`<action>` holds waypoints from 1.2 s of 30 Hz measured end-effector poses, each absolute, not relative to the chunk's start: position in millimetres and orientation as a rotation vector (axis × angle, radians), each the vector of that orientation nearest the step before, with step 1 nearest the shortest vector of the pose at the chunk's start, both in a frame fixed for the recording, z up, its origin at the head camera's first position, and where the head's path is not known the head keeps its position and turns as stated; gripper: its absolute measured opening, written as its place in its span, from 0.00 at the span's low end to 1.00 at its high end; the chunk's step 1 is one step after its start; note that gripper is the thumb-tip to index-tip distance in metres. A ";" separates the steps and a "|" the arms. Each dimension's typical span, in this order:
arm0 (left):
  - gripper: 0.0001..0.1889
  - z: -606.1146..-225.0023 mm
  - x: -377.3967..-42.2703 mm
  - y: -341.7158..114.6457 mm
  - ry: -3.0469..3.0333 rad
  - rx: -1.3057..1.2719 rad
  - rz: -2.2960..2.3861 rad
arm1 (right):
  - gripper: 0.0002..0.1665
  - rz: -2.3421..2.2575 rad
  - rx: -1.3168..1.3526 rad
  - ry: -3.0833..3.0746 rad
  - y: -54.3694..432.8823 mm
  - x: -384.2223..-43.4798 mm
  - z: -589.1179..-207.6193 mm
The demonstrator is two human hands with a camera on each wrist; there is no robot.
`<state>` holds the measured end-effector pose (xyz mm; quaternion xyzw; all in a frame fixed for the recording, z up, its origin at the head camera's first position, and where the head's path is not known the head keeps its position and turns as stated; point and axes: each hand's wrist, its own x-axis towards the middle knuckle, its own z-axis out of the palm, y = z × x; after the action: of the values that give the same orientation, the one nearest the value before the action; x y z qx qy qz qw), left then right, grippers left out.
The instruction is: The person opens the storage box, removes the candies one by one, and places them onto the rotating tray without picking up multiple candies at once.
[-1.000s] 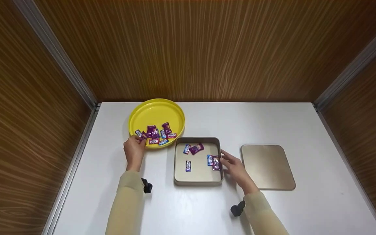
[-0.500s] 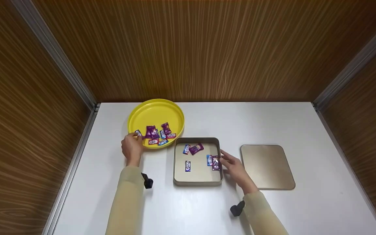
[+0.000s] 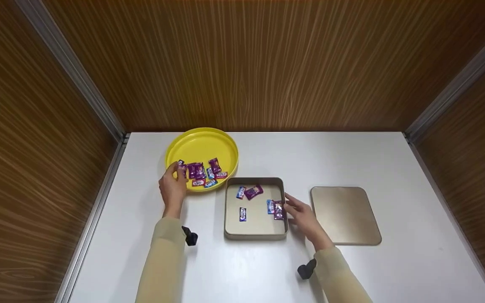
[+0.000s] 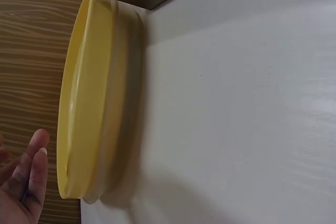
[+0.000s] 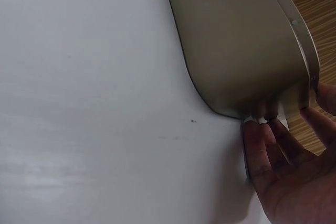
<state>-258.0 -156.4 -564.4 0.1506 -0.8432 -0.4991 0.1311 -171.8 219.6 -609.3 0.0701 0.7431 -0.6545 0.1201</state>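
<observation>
In the head view, a round yellow plate (image 3: 202, 145) holds several wrapped candies (image 3: 196, 170) toward its near side. My left hand (image 3: 172, 189) reaches over the plate's left rim, its thumb and forefinger pinching a small purple candy (image 3: 184, 171). A blue-and-white candy shows just beyond the fingertips. The left wrist view shows fingers beside the plate wall, with the candies hidden. An open square metal tin (image 3: 255, 227) stands right of the plate, with several candies inside. My right hand (image 3: 307, 221) rests spread fingertips against its right wall; the right wrist view shows them near the tin's corner.
A flat metal lid (image 3: 345, 215) lies on the white table (image 3: 209, 269), right of my right hand. The plate's near right rim sits close to the tin's far left corner. A wood-grain panel (image 3: 263, 67) stands behind the table, with others at both sides.
My left hand has shifted slightly away from me along the plate's left side. The blue-and-white candy at its fingertips has moved farther into the plate. My right hand and the tin have stayed put.
</observation>
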 end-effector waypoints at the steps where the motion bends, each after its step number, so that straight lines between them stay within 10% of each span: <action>1: 0.20 -563.0 -257.8 -154.8 -2.444 0.422 -1.446 | 0.30 -1.912 0.201 2.175 219.8 -171.9 -609.4; 36: 0.18 -556.9 -184.9 -33.8 -3.047 -0.775 -1.026 | 0.30 -1.920 0.241 2.149 219.2 -171.7 -606.1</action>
<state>-184.9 -33.8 -556.9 -0.2336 -0.9182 -0.3091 -0.0827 -171.7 219.2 -606.1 0.0826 0.7373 -0.6588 0.1247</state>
